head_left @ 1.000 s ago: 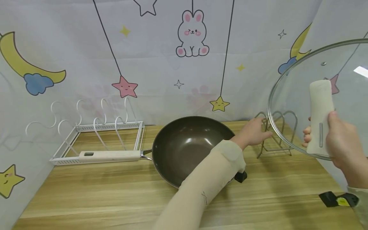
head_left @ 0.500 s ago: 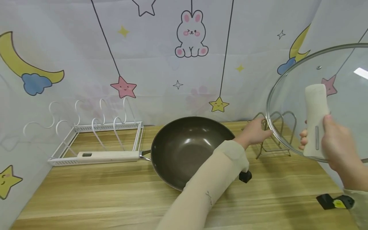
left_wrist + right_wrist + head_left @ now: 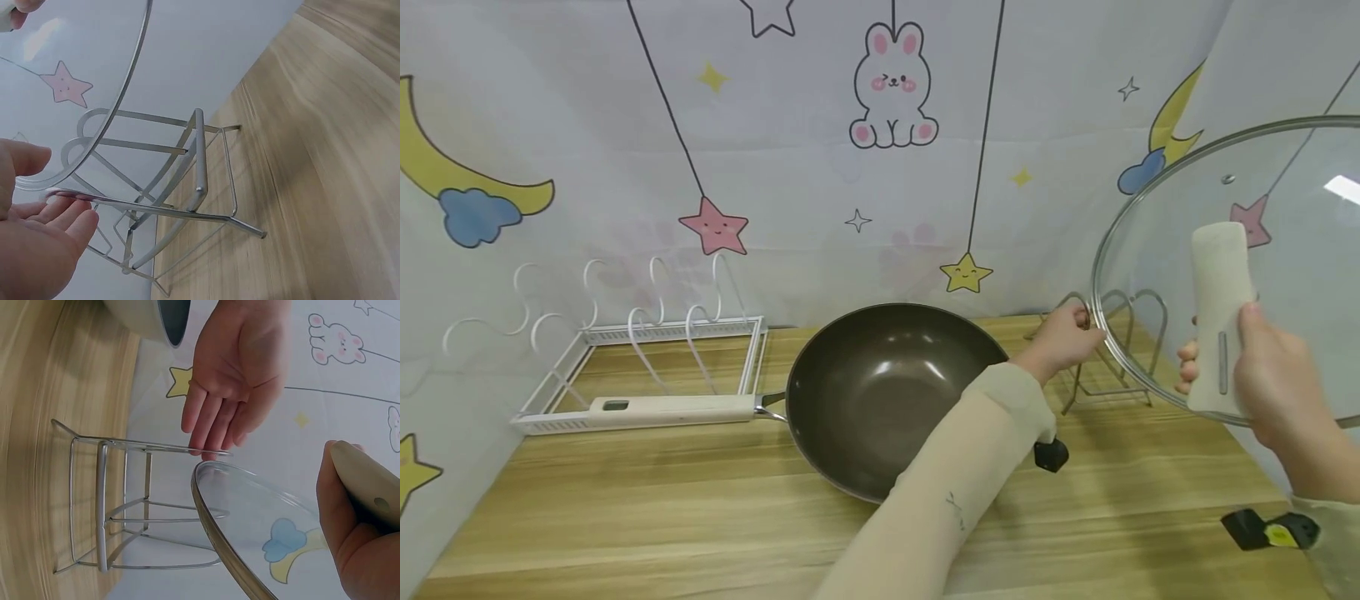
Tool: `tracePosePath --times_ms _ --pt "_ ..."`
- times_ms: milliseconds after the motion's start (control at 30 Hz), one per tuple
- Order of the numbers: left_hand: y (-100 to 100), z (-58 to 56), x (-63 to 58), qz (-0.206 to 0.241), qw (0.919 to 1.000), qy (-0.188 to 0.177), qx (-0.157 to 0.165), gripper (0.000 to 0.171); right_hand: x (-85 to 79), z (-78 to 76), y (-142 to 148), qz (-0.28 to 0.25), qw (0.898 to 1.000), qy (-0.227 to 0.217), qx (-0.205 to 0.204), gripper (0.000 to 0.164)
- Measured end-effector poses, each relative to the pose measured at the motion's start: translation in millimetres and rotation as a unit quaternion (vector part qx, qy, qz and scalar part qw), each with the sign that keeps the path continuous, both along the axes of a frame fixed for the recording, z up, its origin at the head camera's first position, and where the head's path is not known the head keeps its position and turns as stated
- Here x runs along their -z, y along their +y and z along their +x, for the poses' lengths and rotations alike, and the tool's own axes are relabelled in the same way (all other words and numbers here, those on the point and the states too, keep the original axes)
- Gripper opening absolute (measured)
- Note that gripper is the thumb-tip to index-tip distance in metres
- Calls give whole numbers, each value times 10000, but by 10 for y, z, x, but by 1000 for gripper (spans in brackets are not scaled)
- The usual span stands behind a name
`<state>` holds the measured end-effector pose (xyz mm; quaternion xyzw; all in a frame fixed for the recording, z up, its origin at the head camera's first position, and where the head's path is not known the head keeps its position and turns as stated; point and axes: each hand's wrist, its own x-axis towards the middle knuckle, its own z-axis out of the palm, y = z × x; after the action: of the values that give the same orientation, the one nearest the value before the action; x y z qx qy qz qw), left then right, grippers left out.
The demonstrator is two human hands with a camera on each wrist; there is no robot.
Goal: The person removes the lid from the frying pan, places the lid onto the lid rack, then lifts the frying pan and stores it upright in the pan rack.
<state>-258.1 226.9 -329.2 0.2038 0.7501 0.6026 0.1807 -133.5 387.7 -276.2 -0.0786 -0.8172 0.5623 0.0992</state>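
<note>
My right hand (image 3: pixel 1285 375) grips the cream handle (image 3: pixel 1219 292) of a large glass lid (image 3: pixel 1300 275) with a metal rim. The lid is held up and tilted at the right, its rim over a small metal wire rack (image 3: pixel 200 153). My left hand (image 3: pixel 1062 343) reaches across the wok (image 3: pixel 891 400). In the left wrist view its fingers (image 3: pixel 65 219) lie relaxed against the rack's end loop, with the thumb apart from them. Between thumb and fingers passes the lid's edge; whether the hand touches it I cannot tell.
The dark wok stands mid-table, its long cream handle (image 3: pixel 673 408) pointing left over the edge of a white rack (image 3: pixel 647 333) with curved wire dividers. A wooden table (image 3: pixel 662 508) lies below. A patterned cloth (image 3: pixel 820 183) hangs close behind.
The lid has come slightly left and lower in my right hand. My left hand stays by the wire rack, its thumb a little lower. The whole view has shifted slightly.
</note>
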Motion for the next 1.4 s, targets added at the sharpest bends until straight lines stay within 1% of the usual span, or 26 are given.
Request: tracePosePath --times_ms 100,167,267,333,400,467,533,600,700,800,833,867,933,967,1033,1067,1133,1233,1300,1400 --pt "36 -17 0 259 9993 -180 -198 10 4 13 8 139 9999 -46 41 57" --pt "61 -24 -2 386 9980 -314 -395 16 6 21 12 213 9997 -56 69 57" --pt "93 -23 -9 563 9938 -587 -756 27 8 31 18 261 9996 -40 91 56" --pt "109 -12 -17 684 9895 -800 -987 30 9 38 22 248 9997 -16 82 56" --pt "124 0 -21 611 9861 -876 -1276 28 9 44 24 235 9997 4 70 56" --pt "136 11 -23 395 9827 -864 -1587 24 8 49 25 222 9997 23 65 55" --pt "143 22 -33 191 9776 -848 -1915 20 6 51 24 185 9998 30 72 55" --pt "145 26 -45 107 9717 -886 -2185 16 2 52 22 136 9999 30 84 54" --pt "144 27 -67 153 9644 -940 -2467 11 -5 54 20 11 10000 29 90 55" --pt "144 18 -79 353 9580 -1068 -2639 7 -12 58 21 -78 9999 49 69 56" --pt "147 14 -82 493 9552 -1139 -2686 6 -14 59 22 -91 9999 55 68 56" --pt "143 9 -82 733 9528 -1230 -2677 7 -19 60 21 -101 9999 57 63 56" --pt "139 -21 -45 1302 9483 -1386 -2539 12 -27 63 20 -62 9999 83 48 56" --pt "135 -39 -20 1567 9462 -1448 -2432 16 -28 64 20 -12 9999 101 44 55" --pt "121 -74 32 1959 9435 -1549 -2180 22 -32 69 19 135 9998 117 54 54" --pt "112 -90 58 2069 9443 -1536 -2046 24 -33 71 20 202 9997 125 59 53" --pt "100 -112 88 2015 9491 -1460 -1931 26 -35 75 25 292 9994 146 71 51" --pt "94 -108 89 1847 9563 -1296 -1863 27 -42 83 39 109 9998 180 70 50" --pt "101 -102 85 1766 9583 -1239 -1872 26 -47 91 51 -46 9997 216 75 50" --pt "115 -91 75 1663 9601 -1182 -1914 25 -59 101 63 -80 9996 257 122 49"
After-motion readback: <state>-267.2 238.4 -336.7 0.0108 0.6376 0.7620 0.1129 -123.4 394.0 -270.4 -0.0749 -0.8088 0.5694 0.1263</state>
